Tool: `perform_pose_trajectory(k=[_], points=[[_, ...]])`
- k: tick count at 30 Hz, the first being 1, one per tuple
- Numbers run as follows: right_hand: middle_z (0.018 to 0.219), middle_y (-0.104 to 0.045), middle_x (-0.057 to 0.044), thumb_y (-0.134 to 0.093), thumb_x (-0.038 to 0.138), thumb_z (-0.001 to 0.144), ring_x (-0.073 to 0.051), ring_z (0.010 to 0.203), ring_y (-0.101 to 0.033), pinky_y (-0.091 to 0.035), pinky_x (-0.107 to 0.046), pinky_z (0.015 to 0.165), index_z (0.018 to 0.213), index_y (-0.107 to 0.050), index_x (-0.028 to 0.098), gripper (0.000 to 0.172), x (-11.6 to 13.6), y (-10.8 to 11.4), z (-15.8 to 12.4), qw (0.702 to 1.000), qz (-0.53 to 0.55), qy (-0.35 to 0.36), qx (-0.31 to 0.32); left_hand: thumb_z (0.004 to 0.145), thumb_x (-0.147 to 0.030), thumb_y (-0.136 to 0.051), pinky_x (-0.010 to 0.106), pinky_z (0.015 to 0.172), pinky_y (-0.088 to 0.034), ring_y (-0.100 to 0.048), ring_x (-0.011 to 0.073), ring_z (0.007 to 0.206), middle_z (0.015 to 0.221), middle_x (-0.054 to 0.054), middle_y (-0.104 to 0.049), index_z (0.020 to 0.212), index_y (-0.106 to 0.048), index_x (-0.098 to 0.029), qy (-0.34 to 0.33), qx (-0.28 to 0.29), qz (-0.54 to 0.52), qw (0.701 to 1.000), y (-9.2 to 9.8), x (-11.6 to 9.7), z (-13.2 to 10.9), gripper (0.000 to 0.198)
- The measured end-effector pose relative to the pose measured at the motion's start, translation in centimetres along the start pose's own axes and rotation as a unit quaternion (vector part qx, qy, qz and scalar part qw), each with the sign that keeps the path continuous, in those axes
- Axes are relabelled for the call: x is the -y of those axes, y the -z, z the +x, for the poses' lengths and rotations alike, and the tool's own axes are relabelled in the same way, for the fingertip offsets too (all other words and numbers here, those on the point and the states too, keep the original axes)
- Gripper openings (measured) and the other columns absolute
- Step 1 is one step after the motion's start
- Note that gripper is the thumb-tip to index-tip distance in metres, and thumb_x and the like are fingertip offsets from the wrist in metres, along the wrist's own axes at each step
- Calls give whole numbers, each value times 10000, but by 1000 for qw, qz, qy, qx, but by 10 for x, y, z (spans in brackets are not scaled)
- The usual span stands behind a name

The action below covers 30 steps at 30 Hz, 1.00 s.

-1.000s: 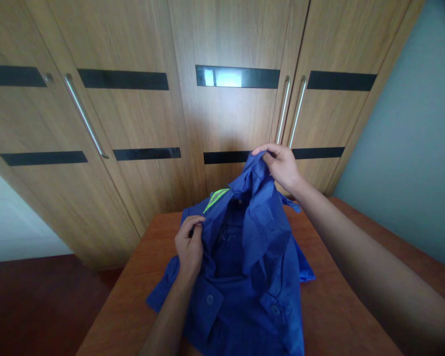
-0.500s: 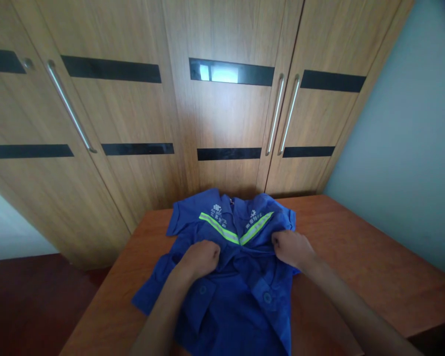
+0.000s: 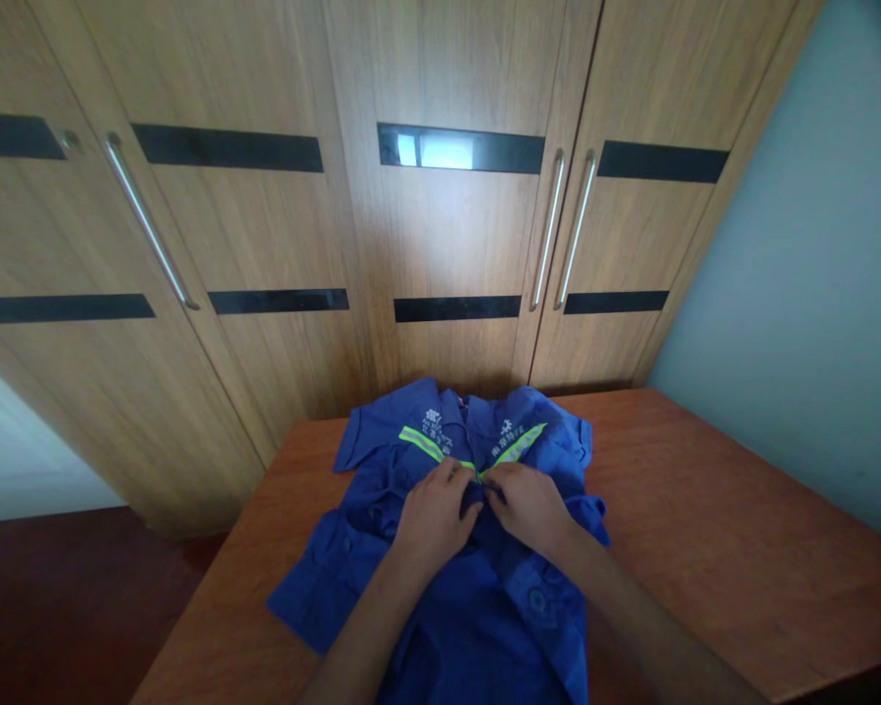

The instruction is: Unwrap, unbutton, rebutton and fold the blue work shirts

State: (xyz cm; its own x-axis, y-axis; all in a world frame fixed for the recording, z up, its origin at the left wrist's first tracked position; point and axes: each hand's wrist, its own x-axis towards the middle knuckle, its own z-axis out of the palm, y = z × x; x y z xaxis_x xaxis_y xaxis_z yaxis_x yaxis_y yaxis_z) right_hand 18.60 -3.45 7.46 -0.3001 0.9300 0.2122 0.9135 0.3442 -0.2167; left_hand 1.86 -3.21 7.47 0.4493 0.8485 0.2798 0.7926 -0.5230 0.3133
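A blue short-sleeved work shirt [image 3: 491,617] lies front up, with white lettering on the chest and yellow-green reflective strips meeting in a V. My left hand [image 3: 439,514] is closed on the fabric at the front middle, just under the point of the V. Close beside it, my right hand [image 3: 530,504] pinches the cloth on the other side of the front opening. The fingertips of both hands nearly meet there and cover part of the strips. Folds bunch up at the shirt's left, and round buttons show on the lower flaps.
The shirt rests on a reddish-brown wooden table [image 3: 690,529]. Behind the table stands a wooden wardrobe [image 3: 447,235] with dark inlays and long metal handles. A pale blue wall [image 3: 814,323] rises on the right, and dark red floor [image 3: 66,597] shows at the left.
Both hands have moved inward from the sides of the shirt to its front middle, where they now grip close together. The cloth at the sides has shifted.
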Motion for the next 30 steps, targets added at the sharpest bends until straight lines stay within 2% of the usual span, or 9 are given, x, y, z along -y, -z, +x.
perform_pose_trajectory(k=[3, 6, 9, 13, 17, 21, 30], points=[[920, -688, -29, -508, 251, 890, -186, 894, -625, -428, -260, 776, 916, -650, 220, 149, -1, 0, 3, 998, 58, -11, -35, 849, -282, -560, 293, 822, -490, -611, 197, 982, 1126, 36, -587, 1108, -554, -260, 21, -31, -14, 999, -7, 5, 2, 259], [924, -689, -27, -501, 253, 900, -178, 901, -623, -428, -254, 798, 929, -655, 214, 162, 0, 0, 4, 994, 91, 23, -60, 898, -236, -476, 285, 840, -490, -625, 185, 983, 1101, 36, -630, 1124, -568, -252, 21, -57, -45, 997, -10, 9, 3, 244], [916, -683, -36, -497, 221, 891, -175, 913, -614, -425, -251, 806, 928, -657, 206, 164, 2, 1, 5, 993, 80, 56, -62, 907, -171, -430, 275, 865, -479, -629, 174, 979, 1038, 36, -662, 1076, -607, -242, 6, -66, -66, 996, -11, 11, 4, 255], [846, -672, -29, -509, 148, 841, -173, 855, -610, -421, -247, 757, 843, -654, 204, 155, 4, 2, 6, 995, 24, 74, -57, 890, -125, -422, 265, 807, -483, -634, 173, 904, 952, 38, -662, 947, -639, -222, -6, -71, -69, 995, -11, 12, 4, 245], [887, -692, -38, -502, 172, 862, -177, 848, -622, -427, -256, 762, 924, -670, 219, 185, 7, 0, 5, 994, 5, 66, -92, 901, -125, -405, 263, 797, -469, -626, 172, 891, 929, 45, -655, 902, -633, -204, -5, -90, -89, 992, -12, 12, 5, 241], [951, -713, -59, -450, 222, 917, -175, 852, -648, -442, -256, 772, 1062, -659, 223, 254, 12, -5, 5, 992, 3, 28, -120, 891, -123, -424, 256, 766, -450, -613, 168, 846, 853, 38, -650, 814, -618, -192, -9, -96, -132, 987, -10, 14, 7, 220], [960, -729, -40, -438, 237, 926, -163, 840, -673, -448, -225, 723, 1133, -628, 246, 281, 14, -5, 9, 995, -4, 18, -102, 888, -148, -442, 248, 725, -431, -594, 162, 788, 787, 23, -638, 763, -618, -190, -23, -78, -191, 978, -7, 19, 10, 219]])
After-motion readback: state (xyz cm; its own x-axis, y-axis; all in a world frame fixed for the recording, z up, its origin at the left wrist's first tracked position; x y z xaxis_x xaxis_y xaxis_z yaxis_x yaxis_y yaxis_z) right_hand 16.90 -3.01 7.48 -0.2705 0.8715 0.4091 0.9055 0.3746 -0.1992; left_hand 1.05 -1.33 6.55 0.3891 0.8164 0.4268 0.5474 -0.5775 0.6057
